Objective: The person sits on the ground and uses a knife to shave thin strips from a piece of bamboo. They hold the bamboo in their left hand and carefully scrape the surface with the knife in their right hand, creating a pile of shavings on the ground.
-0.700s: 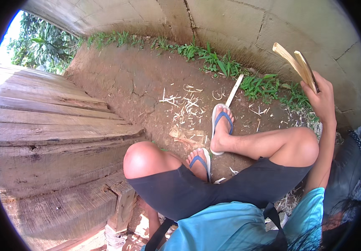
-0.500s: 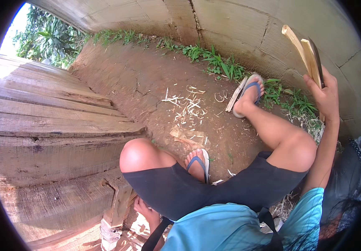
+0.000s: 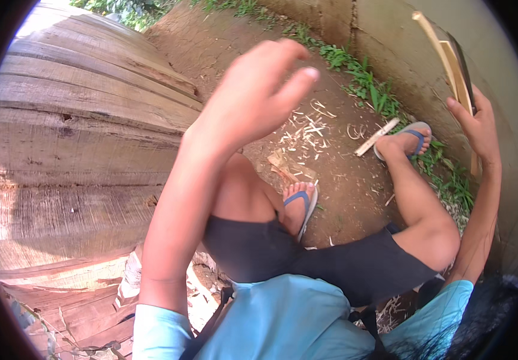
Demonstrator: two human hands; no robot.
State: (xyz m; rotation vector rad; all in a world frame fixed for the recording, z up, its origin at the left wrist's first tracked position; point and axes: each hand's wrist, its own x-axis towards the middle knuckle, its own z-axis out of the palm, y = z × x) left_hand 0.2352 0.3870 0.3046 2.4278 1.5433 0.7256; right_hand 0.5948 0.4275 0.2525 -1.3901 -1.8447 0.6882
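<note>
My right hand [image 3: 481, 127] is raised at the far right, closed around pale split wood sticks [image 3: 454, 71] and a long, thin dark strip that looks like a blade [image 3: 464, 70]. The bundle points upward, and a light end also sticks out below the palm. Up in front of me, my left hand [image 3: 259, 90] hangs over my bent knee with nothing visible in it. Its thumb stands apart from the slightly curled fingers. Pale wood shavings [image 3: 308, 133] lie scattered on the dirt beyond that hand.
Stacked wooden planks [image 3: 79, 144] fill the left side. A concrete wall [image 3: 385, 42] with green weeds [image 3: 374, 90] along its foot runs on the right. A short piece of split wood [image 3: 377, 137] lies against my right sandal; a flat tan scrap [image 3: 289, 168] is near the left foot.
My left hand has come up from low beside the planks into the middle of the view, its fingers free. My right hand keeps hold of the sticks. The view has shifted toward the planks.
</note>
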